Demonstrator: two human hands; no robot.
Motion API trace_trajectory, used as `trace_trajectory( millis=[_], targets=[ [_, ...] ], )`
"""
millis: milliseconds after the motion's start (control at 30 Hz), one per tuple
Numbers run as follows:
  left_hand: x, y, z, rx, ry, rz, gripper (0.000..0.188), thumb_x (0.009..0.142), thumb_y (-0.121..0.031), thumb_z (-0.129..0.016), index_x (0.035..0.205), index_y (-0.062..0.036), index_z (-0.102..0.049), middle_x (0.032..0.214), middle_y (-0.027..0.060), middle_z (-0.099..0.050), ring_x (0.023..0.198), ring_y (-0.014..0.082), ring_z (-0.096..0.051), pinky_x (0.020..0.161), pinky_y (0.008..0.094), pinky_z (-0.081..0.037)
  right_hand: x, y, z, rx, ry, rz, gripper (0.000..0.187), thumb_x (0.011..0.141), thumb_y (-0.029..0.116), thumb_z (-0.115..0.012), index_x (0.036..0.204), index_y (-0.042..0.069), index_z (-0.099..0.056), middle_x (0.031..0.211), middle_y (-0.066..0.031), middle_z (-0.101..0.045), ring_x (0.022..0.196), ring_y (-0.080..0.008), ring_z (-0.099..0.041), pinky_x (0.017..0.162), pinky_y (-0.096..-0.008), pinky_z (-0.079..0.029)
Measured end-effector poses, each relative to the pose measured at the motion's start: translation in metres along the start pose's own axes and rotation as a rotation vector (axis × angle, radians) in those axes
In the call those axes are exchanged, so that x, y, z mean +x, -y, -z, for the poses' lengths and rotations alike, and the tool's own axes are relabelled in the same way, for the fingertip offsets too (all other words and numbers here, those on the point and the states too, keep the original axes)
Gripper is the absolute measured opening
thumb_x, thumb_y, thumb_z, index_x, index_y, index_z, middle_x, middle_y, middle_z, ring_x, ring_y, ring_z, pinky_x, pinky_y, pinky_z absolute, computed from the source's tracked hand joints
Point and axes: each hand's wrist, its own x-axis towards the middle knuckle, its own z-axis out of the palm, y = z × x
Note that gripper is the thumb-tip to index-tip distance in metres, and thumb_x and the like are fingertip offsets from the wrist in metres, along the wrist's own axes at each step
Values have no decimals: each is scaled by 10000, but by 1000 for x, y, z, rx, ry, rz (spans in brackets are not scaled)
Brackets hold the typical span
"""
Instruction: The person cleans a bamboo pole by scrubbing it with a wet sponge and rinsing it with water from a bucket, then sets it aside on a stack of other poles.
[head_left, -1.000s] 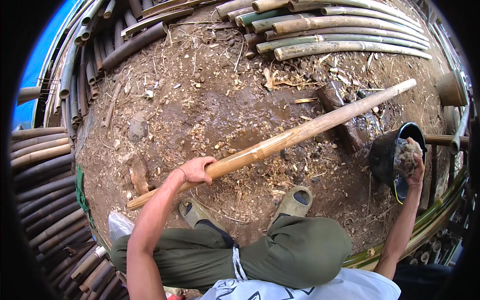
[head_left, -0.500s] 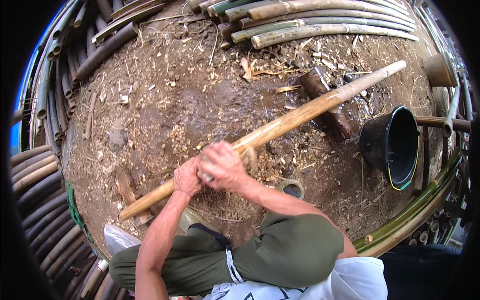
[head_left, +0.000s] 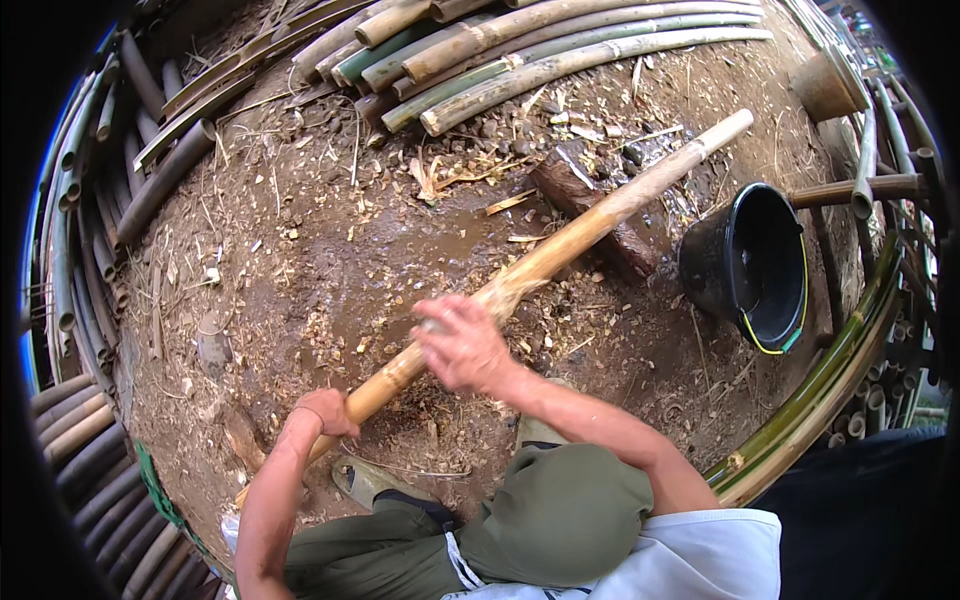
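While gripped low down by the left hand [head_left: 328, 412], slants across the view as a long bamboo pole [head_left: 545, 262], just above chip-strewn ground [head_left: 285, 250]. Points with its pale, cut far end toward two o'clock and with its near end toward eight o'clock, along one nearly straight long axis. Disappears partly behind the left forearm [head_left: 272, 500] near the lower end. Passes over a dark log [head_left: 628, 250] toward the far end, crossing almost square to the log's own axis from half past ten to half past four.

Note the left hand with fingers wrapped around the pole. Note also the right hand [head_left: 462, 345], two o'clock from the left, laid over the pole with fingers bent; cannot tell, for the blur, between pinching and merely pressing.

Find a black bucket [head_left: 705, 262] at three o'clock, well apart from both hands; at twelve o'clock, stacked bamboo lengths [head_left: 580, 75]; at eight o'clock, another stack, mostly dark [head_left: 105, 495].
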Motion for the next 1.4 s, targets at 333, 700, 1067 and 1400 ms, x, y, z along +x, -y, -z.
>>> trace_trajectory(
  millis=[333,700,1067,1400],
  targets=[
    [26,-102,-30,-185,-1213,-33,623,663,-241,-857,1199,-114,-566,1035,82,-600,958,275,-626,803,424,-504,-13,-252,158,-375,-238,-340,179,895,216,-685,991,65,-673,1079,-168,-646,941,-244,-652,734,-368,-586],
    [28,-98,-33,-168,-1288,-17,607,623,-253,-885,1138,-127,-588,961,60,-605,891,258,-636,778,389,-517,43,-235,206,1078,-821,-797,497,877,251,-702,1339,116,-581,1040,-102,-648,898,-243,-680,778,-410,-622],
    [22,-103,-28,-200,-1272,-54,596,631,-238,-866,1142,-122,-581,965,69,-603,891,277,-636,782,412,-514,-10,-107,39,-187,-260,-170,231,855,347,-682,800,123,-670,1017,-106,-642,946,-252,-592,912,-449,-459],
    [7,-79,24,-429,-604,-64,506,621,-308,-768,1091,-142,-679,871,176,-734,873,374,-703,795,454,-559,-22,-239,140,-510,-396,-236,143,824,230,-742,836,107,-669,957,-106,-659,938,-248,-612,862,-423,-501]
  ],
)
